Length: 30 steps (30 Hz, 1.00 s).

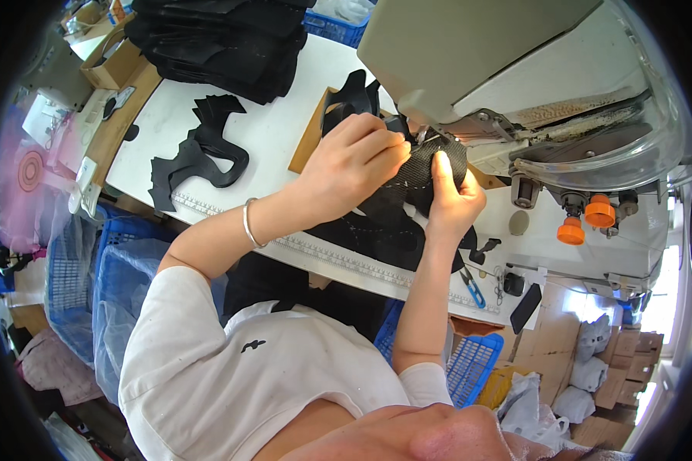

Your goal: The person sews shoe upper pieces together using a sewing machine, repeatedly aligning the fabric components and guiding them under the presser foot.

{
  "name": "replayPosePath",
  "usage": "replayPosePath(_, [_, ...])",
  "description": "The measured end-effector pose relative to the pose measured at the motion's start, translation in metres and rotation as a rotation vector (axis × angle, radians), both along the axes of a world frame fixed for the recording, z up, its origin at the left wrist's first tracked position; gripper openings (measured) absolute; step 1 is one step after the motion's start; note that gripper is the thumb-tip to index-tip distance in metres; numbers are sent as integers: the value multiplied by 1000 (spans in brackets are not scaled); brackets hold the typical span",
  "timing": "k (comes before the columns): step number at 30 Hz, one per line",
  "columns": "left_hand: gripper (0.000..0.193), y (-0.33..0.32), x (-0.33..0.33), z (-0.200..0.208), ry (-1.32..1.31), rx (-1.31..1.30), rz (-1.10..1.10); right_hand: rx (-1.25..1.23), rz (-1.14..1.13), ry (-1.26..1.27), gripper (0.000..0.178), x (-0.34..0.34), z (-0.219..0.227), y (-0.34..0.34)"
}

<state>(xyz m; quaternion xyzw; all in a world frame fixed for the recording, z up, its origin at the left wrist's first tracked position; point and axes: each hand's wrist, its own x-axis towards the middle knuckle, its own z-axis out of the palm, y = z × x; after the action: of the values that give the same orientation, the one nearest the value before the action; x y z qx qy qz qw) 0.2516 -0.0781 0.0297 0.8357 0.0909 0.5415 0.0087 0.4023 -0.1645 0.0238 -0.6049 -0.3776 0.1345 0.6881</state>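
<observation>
A black mesh fabric piece [430, 165] lies at the needle area of a grey sewing machine [477, 46]. My right hand [455, 201] pinches its right side, thumb on top. My left hand [354, 165] is closed, its fingertips together at the mesh's left edge; what they pinch is hidden. A silver bangle [251, 224] circles my left wrist. Just behind that hand, curved black pieces [354, 96] rest over a cardboard box [307, 142]. More black material [369, 234] spreads below my hands to the table's near edge.
A tall stack of black cut pieces [223, 46] stands at the back left, with loose black cutouts [200, 150] before it. Blue-handled thread snips [473, 288] and a black phone [526, 308] lie right. A ruler strip [338, 257] follows the table edge. Blue crates [127, 230] stand left.
</observation>
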Motion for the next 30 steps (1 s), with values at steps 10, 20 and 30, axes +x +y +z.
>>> replayPosePath(10, [32, -19, 10, -4, 10, 13, 171, 2, -71, -76, 21, 21, 0, 12])
replayPosePath(20, [33, 7, -17, 8, 114, -176, -156, 24, 427, 480, 21, -60, -34, -22])
replayPosePath(30, [50, 5, -20, 15, 215, 119, -93, 41, 297, 427, 26, -71, -31, -9])
